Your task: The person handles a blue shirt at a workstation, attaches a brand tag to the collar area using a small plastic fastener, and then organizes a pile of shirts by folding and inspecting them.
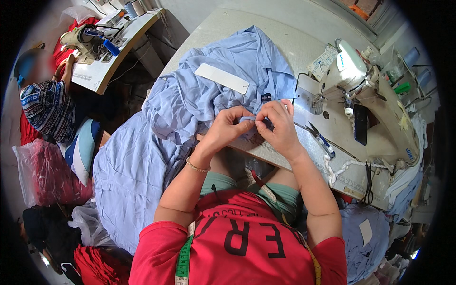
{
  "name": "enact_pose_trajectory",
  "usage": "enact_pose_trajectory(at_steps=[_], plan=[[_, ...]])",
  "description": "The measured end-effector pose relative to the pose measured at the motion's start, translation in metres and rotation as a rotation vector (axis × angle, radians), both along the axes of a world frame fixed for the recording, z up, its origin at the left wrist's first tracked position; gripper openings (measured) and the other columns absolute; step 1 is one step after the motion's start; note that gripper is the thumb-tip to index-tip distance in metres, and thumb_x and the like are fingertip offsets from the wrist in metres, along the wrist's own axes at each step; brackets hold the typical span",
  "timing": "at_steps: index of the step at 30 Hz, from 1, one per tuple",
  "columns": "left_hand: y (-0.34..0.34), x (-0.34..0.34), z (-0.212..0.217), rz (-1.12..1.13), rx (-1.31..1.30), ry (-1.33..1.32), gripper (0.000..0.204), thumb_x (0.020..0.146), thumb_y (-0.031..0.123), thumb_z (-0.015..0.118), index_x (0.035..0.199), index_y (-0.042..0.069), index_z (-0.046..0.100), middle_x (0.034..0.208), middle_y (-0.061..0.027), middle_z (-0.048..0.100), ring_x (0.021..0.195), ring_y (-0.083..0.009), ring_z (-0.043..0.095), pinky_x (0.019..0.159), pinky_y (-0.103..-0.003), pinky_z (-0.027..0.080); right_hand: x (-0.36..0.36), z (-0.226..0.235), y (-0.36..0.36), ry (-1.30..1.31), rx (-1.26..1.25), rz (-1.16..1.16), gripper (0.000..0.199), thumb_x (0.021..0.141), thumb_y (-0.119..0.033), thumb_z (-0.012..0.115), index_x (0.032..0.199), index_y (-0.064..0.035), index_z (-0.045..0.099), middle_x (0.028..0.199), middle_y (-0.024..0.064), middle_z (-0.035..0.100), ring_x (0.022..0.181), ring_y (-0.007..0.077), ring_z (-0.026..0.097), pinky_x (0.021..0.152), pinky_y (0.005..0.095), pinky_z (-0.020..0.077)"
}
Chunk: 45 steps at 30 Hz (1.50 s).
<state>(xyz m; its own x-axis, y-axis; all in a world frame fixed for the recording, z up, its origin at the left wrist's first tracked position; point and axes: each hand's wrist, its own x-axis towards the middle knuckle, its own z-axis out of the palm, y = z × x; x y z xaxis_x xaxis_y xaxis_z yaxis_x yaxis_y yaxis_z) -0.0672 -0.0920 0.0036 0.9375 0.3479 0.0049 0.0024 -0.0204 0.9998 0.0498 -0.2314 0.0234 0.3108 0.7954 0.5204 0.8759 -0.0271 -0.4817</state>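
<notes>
Left hand (pixel 227 127) and right hand (pixel 280 124) pinch, apparently, a blue fabric strip (pixel 251 118) between them.

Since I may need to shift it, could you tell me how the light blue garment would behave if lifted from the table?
The light blue garment would probably flop and sag, since it lies bunched in folds. It may also slide off, as much of it hangs over the table edge.

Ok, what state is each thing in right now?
Left hand: pinching a small blue fabric strip.
Right hand: pinching the same strip.
Blue fabric strip: held taut between both hands.
Blue garment: crumpled, draped over the table edge.
Scissors: lying on the table, blades look shut.
Sewing machine: upright, no cloth under the needle.
</notes>
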Motion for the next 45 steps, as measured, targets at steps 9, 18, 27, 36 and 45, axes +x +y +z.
enact_pose_trajectory(at_steps=[9,18,27,36,45], plan=[[0.001,-0.002,0.008,0.013,-0.108,-0.003,0.012,0.085,0.014,0.063,0.087,0.003,0.065,0.075,0.0064,0.057,0.070,-0.0009,0.047,0.063,-0.018,0.038,0.009,-0.005,-0.006,0.252,0.132,0.007,0.012,0.079,-0.009,0.060,0.085,-0.0065,0.049,0.089,0.0061,0.052,0.086,0.0224,0.051,0.087,0.0348,0.0319],[0.003,-0.002,0.005,0.009,-0.134,-0.003,0.013,0.085,0.014,0.064,0.090,0.003,0.065,0.076,0.0051,0.059,0.068,-0.0021,0.049,0.061,-0.019,0.040,0.008,-0.008,-0.006,0.946,0.247,0.165,0.006,0.091,-0.009,0.052,0.093,-0.0060,0.046,0.095,0.0037,0.054,0.082,0.0079,0.046,0.077,0.0218,0.0380],[0.002,-0.001,0.006,-0.016,-0.085,0.003,0.012,0.084,0.011,0.062,0.091,0.002,0.064,0.078,0.0033,0.061,0.070,-0.0031,0.052,0.063,-0.019,0.043,0.010,-0.013,-0.009,1.003,0.210,0.161,0.012,0.090,-0.013,0.056,0.094,-0.0054,0.048,0.079,0.0017,0.054,0.076,0.0084,0.049,0.078,0.0247,0.0386],[0.004,-0.003,0.002,-0.001,-0.045,0.012,0.012,0.081,0.008,0.063,0.091,0.002,0.065,0.080,0.0033,0.060,0.073,-0.0034,0.053,0.067,-0.019,0.043,0.001,0.001,-0.004,-0.036,0.022,-0.040,0.009,0.076,-0.015,0.066,0.081,-0.0089,0.063,0.078,0.0017,0.055,0.075,0.0199,0.054,0.080,0.0360,0.0312],[-0.007,0.005,0.004,-0.032,-0.056,0.034,0.019,0.087,0.020,0.062,0.093,0.003,0.065,0.071,0.0041,0.057,0.061,-0.0027,0.047,0.053,-0.019,0.039,-0.001,0.001,-0.004,-0.350,0.024,-0.136,0.006,0.079,-0.014,0.063,0.083,-0.0108,0.060,0.077,0.0014,0.054,0.076,0.0195,0.054,0.080,0.0388,0.0343]])
